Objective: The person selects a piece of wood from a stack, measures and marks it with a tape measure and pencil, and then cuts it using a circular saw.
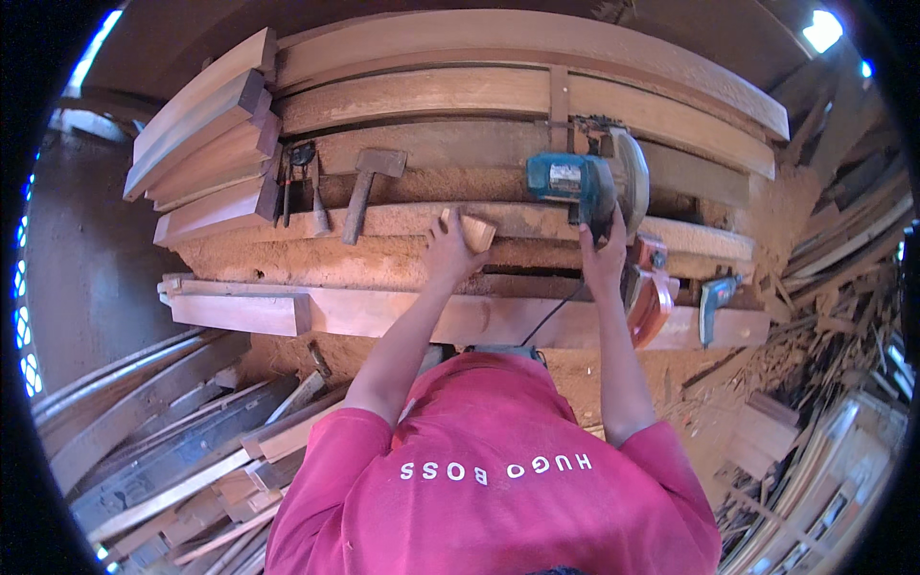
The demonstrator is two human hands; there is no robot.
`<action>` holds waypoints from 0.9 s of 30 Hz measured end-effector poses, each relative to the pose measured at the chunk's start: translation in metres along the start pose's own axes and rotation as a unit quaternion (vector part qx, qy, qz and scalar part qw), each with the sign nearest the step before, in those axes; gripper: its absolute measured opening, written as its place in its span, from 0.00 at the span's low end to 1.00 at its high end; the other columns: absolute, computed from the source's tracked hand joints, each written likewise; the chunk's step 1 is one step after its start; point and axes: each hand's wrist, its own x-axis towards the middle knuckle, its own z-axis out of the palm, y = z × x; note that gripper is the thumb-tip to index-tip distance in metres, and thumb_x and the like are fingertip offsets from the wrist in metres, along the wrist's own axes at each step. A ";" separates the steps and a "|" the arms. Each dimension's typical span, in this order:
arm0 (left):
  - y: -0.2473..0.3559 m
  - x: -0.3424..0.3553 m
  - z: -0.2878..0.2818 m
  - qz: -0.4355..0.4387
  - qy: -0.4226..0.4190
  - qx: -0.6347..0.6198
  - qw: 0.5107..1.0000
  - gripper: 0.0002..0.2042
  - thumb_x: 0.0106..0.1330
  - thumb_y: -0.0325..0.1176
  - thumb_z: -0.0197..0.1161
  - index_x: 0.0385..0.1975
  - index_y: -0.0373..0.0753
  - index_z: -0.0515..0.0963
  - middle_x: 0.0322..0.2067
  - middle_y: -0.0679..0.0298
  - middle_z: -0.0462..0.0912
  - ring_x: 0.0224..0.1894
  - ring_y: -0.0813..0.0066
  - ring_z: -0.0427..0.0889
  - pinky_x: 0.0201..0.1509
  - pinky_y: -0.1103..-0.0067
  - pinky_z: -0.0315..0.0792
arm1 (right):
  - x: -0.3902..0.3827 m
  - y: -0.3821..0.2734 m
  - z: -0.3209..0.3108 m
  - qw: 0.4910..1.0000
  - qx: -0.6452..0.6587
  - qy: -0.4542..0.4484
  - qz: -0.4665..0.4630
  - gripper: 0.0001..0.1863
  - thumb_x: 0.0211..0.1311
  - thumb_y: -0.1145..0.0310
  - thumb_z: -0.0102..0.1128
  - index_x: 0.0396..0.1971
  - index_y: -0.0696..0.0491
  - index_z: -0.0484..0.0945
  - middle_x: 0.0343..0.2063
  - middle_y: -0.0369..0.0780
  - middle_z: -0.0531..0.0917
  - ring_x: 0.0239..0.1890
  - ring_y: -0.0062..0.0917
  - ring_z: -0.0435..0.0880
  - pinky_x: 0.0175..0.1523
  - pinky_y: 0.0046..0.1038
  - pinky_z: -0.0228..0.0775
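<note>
My left hand (454, 247) is closed on a small pale wood block (480, 231) over the sawdust-covered plank bench. My right hand (604, 247) grips the dark lower part of a teal circular saw (563, 175), whose blade guard faces right. A black cord (550, 316) runs down-left below the saw. An orange-red power tool (650, 302) lies just beside my right forearm, and a teal drill (710, 309) lies farther right. A wooden mallet (365, 187), a chisel (319, 201) and pliers (287, 187) lie left of my left hand.
Stacked boards (201, 158) sit at the bench's left end and long planks (431, 43) along its back. A long board (374, 312) spans the front edge. Timber piles (163, 450) fill the lower left, and offcuts and scrap wood (815, 355) crowd the right side.
</note>
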 end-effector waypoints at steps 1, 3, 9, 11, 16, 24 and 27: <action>0.012 0.008 0.007 -0.032 0.002 -0.011 0.999 0.58 0.43 0.55 0.83 0.75 0.48 0.55 0.66 0.43 0.63 0.67 0.39 0.65 0.65 0.49 0.68 | 0.006 0.002 0.003 1.000 -0.003 -0.005 0.001 0.35 0.68 0.65 0.65 0.69 0.64 0.63 0.60 0.56 0.76 0.62 0.47 0.77 0.68 0.41 0.65; 0.028 0.019 0.015 -0.091 0.038 -0.058 0.993 0.57 0.46 0.56 0.81 0.75 0.46 0.54 0.66 0.42 0.63 0.67 0.39 0.64 0.66 0.49 0.67 | 0.014 0.003 0.010 0.998 0.046 -0.028 0.021 0.34 0.68 0.64 0.65 0.68 0.64 0.64 0.59 0.56 0.77 0.62 0.47 0.76 0.68 0.41 0.65; 0.011 0.020 0.048 -0.071 0.120 -0.126 0.982 0.50 0.59 0.59 0.72 0.76 0.42 0.54 0.67 0.40 0.63 0.68 0.36 0.65 0.67 0.50 0.66 | 0.032 0.039 0.024 0.988 0.107 -0.069 0.084 0.31 0.66 0.64 0.70 0.63 0.62 0.70 0.52 0.48 0.83 0.54 0.37 0.81 0.63 0.36 0.70; -0.012 0.007 0.046 -0.067 0.144 -0.134 0.978 0.45 0.64 0.57 0.69 0.75 0.41 0.56 0.68 0.40 0.63 0.67 0.35 0.66 0.67 0.52 0.68 | 0.032 0.063 0.037 0.977 0.157 -0.085 0.115 0.24 0.66 0.65 0.72 0.57 0.60 0.76 0.48 0.41 0.85 0.49 0.29 0.83 0.58 0.32 0.73; -0.108 -0.076 0.040 -0.090 0.094 -0.155 0.979 0.35 0.71 0.48 0.61 0.74 0.40 0.59 0.67 0.41 0.66 0.65 0.37 0.71 0.65 0.56 0.72 | 0.039 0.036 0.043 0.969 0.225 0.031 0.100 0.16 0.64 0.74 0.69 0.51 0.59 0.79 0.32 0.38 0.85 0.24 0.17 0.79 0.29 0.22 0.72; -0.172 -0.214 0.055 -0.289 0.049 -0.163 0.942 0.32 0.71 0.40 0.56 0.75 0.45 0.58 0.59 0.41 0.77 0.60 0.39 0.77 0.64 0.53 0.73 | 0.046 0.000 0.028 0.950 0.255 0.026 0.179 0.10 0.62 0.80 0.61 0.44 0.60 0.77 0.26 0.38 0.81 0.18 0.20 0.73 0.21 0.23 0.66; -0.176 -0.239 0.053 -0.306 0.035 -0.180 0.934 0.30 0.71 0.39 0.53 0.74 0.44 0.59 0.57 0.40 0.78 0.59 0.41 0.78 0.65 0.55 0.72 | 0.019 -0.030 0.018 0.970 0.186 0.030 0.151 0.09 0.62 0.78 0.60 0.42 0.61 0.77 0.26 0.39 0.81 0.19 0.21 0.74 0.22 0.24 0.67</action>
